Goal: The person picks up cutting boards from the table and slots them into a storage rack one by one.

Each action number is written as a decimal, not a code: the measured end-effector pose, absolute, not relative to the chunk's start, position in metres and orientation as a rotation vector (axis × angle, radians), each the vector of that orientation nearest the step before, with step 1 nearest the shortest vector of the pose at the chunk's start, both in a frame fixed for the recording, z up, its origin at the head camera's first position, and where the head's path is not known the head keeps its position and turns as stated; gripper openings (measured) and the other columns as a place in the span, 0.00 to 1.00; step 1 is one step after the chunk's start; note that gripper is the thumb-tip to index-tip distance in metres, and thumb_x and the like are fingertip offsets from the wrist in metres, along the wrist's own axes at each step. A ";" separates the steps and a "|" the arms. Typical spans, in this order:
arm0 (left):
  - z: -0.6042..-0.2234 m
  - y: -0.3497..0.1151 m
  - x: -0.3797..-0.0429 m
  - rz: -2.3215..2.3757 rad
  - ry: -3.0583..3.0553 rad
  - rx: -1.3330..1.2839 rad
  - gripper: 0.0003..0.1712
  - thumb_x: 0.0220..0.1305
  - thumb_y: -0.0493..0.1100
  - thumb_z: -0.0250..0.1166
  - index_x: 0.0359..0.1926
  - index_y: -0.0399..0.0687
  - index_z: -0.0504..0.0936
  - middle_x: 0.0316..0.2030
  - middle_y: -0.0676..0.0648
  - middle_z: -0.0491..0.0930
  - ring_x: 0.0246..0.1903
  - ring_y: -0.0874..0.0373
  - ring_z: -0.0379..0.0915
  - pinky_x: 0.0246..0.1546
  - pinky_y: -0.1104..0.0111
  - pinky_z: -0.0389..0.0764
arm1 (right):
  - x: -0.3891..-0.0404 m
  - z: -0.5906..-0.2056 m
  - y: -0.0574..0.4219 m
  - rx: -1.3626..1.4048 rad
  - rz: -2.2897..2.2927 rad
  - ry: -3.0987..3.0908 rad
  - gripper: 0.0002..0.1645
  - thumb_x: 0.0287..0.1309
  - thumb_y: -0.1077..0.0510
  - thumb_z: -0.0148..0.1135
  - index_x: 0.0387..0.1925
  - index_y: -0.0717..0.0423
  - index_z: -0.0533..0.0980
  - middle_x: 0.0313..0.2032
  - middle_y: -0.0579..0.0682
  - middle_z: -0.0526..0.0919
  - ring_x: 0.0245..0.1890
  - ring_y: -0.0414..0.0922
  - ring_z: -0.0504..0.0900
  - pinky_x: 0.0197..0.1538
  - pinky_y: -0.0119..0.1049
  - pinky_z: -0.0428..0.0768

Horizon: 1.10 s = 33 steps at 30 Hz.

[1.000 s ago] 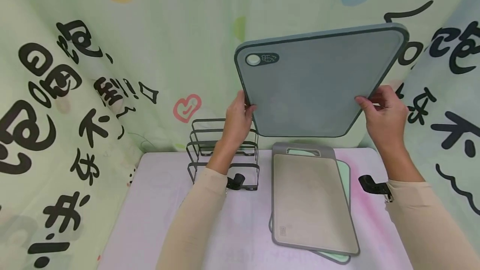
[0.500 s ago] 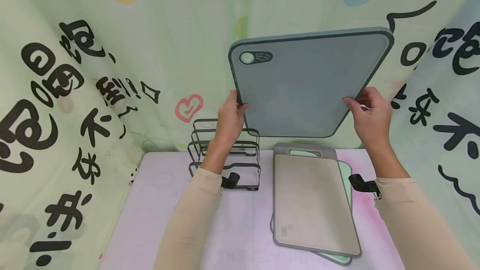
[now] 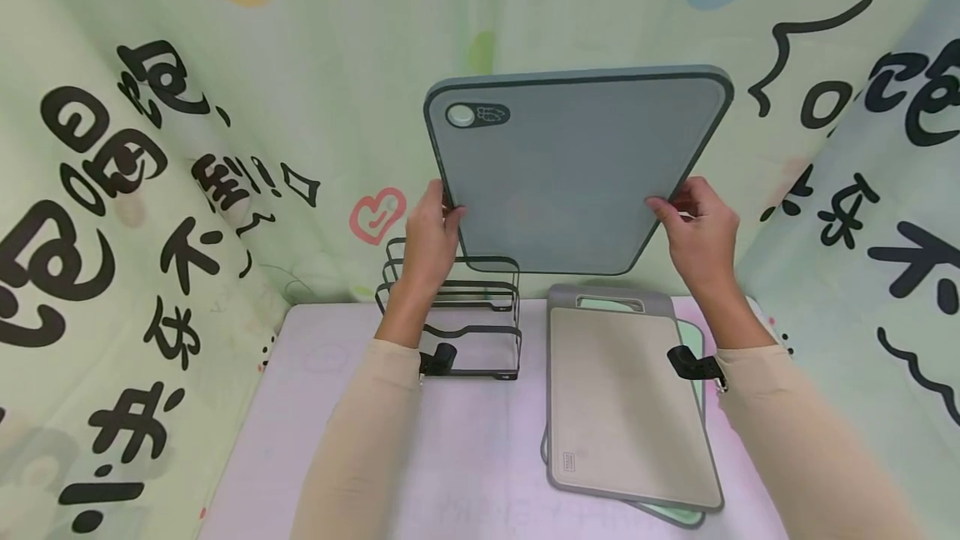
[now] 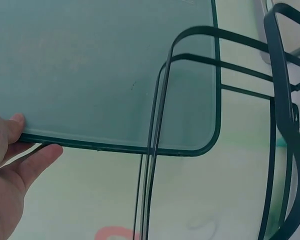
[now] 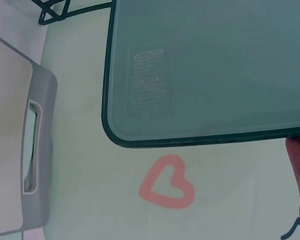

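Note:
A blue-grey cutting board [image 3: 570, 173] with a dark rim and a round hole near its top left corner is held up in the air, tilted. My left hand [image 3: 429, 244] pinches its left edge between thumb and fingers; the left wrist view shows the same grip on the board [image 4: 100, 90]. On the opposite edge, my right hand [image 3: 701, 232] pinches with the thumb in front. A black wire rack [image 3: 472, 329] stands on the table below the board's left part, partly hidden by my left forearm. In the head view the rack's rear bars overlap the board's lower left corner.
Right of the rack, a beige cutting board [image 3: 622, 407] with a grey handle lies on a mint-green one [image 3: 692, 344]. Both lie on the pale table [image 3: 480, 457]. A printed green curtain [image 3: 360, 107] hangs close behind the table's back edge.
Both hands have carried the blue-grey board leftward, and its lower left part now sits behind the rack's bars in view. The rack and the two lying boards have stayed put.

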<state>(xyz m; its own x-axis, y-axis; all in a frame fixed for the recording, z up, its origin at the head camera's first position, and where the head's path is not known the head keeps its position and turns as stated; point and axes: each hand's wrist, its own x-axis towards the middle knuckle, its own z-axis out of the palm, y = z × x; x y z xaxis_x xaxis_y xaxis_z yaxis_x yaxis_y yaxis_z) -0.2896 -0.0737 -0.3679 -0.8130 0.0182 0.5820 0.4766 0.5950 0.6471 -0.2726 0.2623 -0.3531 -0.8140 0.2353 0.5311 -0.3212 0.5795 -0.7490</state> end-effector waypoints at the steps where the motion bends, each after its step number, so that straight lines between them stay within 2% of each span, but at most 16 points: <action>1: -0.368 -0.076 -0.290 -1.147 -2.302 -0.384 0.13 0.73 0.35 0.63 0.53 0.34 0.72 0.44 0.37 0.81 0.47 0.43 0.82 0.45 0.55 0.84 | -0.274 -0.354 0.260 0.074 1.212 -2.218 0.22 0.67 0.51 0.69 0.56 0.59 0.79 0.45 0.53 0.86 0.40 0.24 0.78 0.47 0.16 0.76; 6: -0.366 -0.087 -0.289 -1.130 -2.325 -0.337 0.13 0.72 0.36 0.64 0.53 0.34 0.73 0.44 0.36 0.82 0.47 0.43 0.83 0.46 0.54 0.85 | -0.280 -0.357 0.251 0.131 1.215 -2.220 0.19 0.68 0.55 0.68 0.54 0.63 0.78 0.45 0.60 0.85 0.39 0.23 0.77 0.45 0.15 0.75; 15: -0.365 -0.104 -0.287 -1.126 -2.360 -0.265 0.18 0.73 0.36 0.63 0.58 0.35 0.71 0.46 0.35 0.82 0.48 0.42 0.83 0.48 0.52 0.85 | -0.287 -0.360 0.234 0.187 1.211 -2.248 0.19 0.68 0.55 0.68 0.53 0.63 0.78 0.45 0.60 0.86 0.39 0.23 0.76 0.45 0.16 0.74; 24: -0.363 -0.122 -0.287 -1.117 -2.334 -0.241 0.16 0.72 0.35 0.64 0.56 0.34 0.74 0.45 0.34 0.81 0.49 0.40 0.81 0.50 0.51 0.83 | -0.297 -0.366 0.217 0.231 1.231 -2.246 0.19 0.66 0.55 0.70 0.50 0.65 0.80 0.42 0.61 0.88 0.37 0.27 0.78 0.45 0.17 0.75; 33: -0.365 -0.139 -0.287 -1.090 -2.322 -0.196 0.18 0.71 0.33 0.65 0.58 0.31 0.74 0.46 0.32 0.81 0.49 0.38 0.82 0.51 0.50 0.83 | -0.302 -0.367 0.196 0.254 1.274 -2.273 0.18 0.67 0.57 0.69 0.51 0.65 0.78 0.43 0.62 0.86 0.45 0.52 0.84 0.45 0.20 0.74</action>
<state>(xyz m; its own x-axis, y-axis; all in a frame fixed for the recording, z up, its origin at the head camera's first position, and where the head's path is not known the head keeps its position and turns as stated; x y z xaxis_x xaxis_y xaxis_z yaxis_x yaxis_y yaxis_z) -0.2872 -0.1393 -0.3651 -0.8319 -0.1017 0.5455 0.3548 0.6583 0.6639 -0.3022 0.1964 -0.3671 -0.8485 0.0865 0.5221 -0.4003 0.5402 -0.7402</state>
